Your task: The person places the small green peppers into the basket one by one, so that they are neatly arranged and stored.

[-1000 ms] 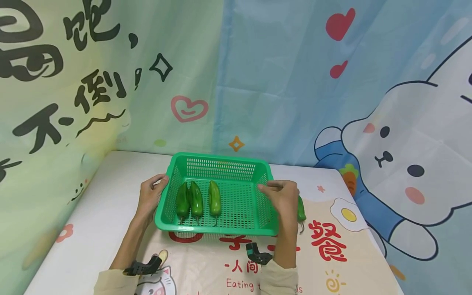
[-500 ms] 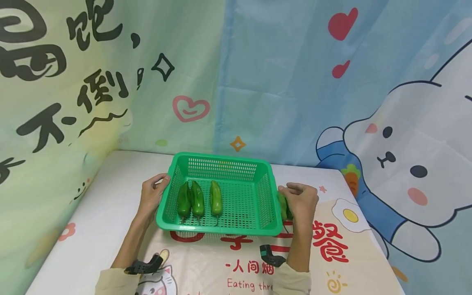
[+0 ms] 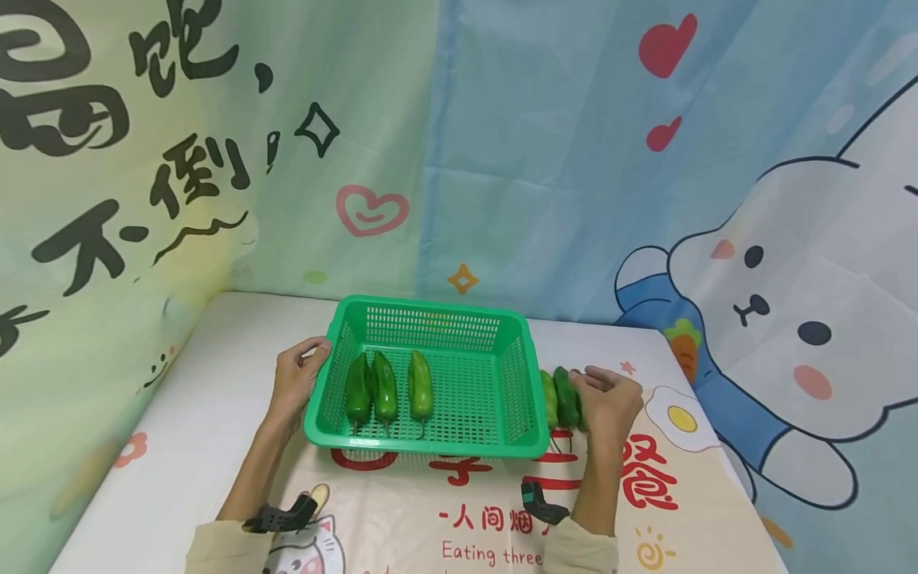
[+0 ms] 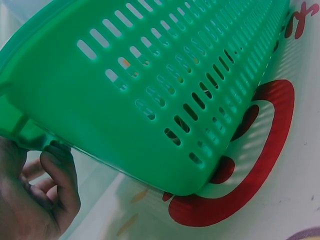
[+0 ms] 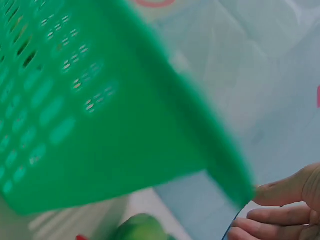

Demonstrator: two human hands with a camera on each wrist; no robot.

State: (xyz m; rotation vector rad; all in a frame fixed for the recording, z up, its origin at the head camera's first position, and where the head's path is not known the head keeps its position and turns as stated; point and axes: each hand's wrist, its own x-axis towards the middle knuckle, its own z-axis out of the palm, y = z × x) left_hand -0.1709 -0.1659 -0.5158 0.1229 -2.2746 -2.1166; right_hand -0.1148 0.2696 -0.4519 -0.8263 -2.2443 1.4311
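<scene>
The left hand (image 3: 296,383) pinches the left rim of a green basket (image 3: 462,451); in the left wrist view its curled fingers (image 4: 61,172) are at the rim's corner. Three green peppers lie inside, two side by side (image 3: 358,391) and one apart (image 3: 420,387). The right hand (image 3: 608,402) is off the basket's right side, fingers loosely bent over a partly hidden green pepper (image 3: 583,421); contact cannot be told. Two more peppers (image 3: 548,399) (image 3: 566,396) lie between it and the basket. The right wrist view shows nothing between the right hand's fingers (image 5: 280,216).
A printed mat (image 3: 495,494) with red characters and a fried egg picture covers the white table (image 3: 172,399). Behind the table hangs a patterned cloth (image 3: 516,159) with a rabbit drawing at the right.
The right hand has moved right from the basket's right side, and the peppers there have come into view. The left hand keeps its hold on the rim.
</scene>
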